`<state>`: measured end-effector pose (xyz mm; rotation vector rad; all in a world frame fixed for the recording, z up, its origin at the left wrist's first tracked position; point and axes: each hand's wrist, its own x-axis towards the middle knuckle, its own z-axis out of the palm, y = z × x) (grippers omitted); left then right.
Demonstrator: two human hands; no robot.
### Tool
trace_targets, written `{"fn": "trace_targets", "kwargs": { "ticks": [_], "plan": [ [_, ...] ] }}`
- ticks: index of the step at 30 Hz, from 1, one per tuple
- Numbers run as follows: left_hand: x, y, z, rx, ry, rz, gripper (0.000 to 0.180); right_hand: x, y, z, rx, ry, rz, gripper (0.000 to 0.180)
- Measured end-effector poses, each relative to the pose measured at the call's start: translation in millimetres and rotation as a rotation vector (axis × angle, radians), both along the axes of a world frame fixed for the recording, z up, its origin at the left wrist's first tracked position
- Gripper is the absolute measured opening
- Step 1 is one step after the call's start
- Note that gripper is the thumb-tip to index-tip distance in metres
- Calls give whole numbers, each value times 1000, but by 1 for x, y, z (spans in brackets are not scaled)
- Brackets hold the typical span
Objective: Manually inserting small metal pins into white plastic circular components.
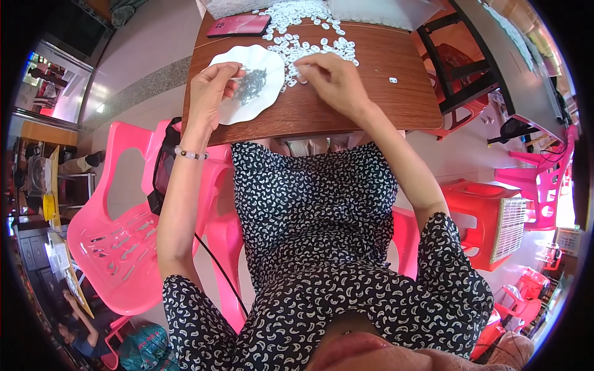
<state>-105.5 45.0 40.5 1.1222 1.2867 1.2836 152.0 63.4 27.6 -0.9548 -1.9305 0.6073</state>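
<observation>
A white plate (273, 67) with a wavy rim stands at the table's near left, holding a heap of small dark metal pieces (252, 86), perhaps screws or nails. Over its left side, my left hand (211, 88) is closed in a pinch; what its fingertips hold is too small to name. My right hand (337, 83) hovers right of the plate, thumb and forefinger brought together; whatever may be between them I cannot make out. Small white oval plastic pieces (309, 48) lie scattered beyond and partly beneath my right hand.
More white pieces (291, 15) spread toward the table's far edge, beside pale translucent containers (377, 12). A pink phone-like case (238, 26) lies behind the plate. One white piece (393, 80) sits alone at right. A pink chair (124, 247) stands at my left, red stools (473, 216) at right.
</observation>
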Motion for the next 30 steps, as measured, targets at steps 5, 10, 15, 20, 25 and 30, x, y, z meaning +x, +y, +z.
{"fn": "trace_targets", "kwargs": {
  "ticks": [5, 10, 15, 20, 25, 30],
  "plan": [
    [10, -7, 4, -19, -29, -8, 19, -43, 11, 3, -259, 142, 176, 24],
    [10, -13, 0, 17, -49, -8, 18, -70, 10, -2, -322, 230, 212, 23],
    [8, -15, -1, 27, -69, -5, 17, -76, 7, 6, -316, 172, 184, 20],
    [2, -10, -7, 54, 1, 12, 17, -78, 13, 4, -289, 166, 168, 20],
    [-1, -12, -6, -32, -19, 32, 19, -82, 28, -2, -33, 31, 118, 18],
    [-1, -18, -4, -41, -17, 41, 19, -84, 37, -3, 155, -211, 53, 19]
  ]
}}
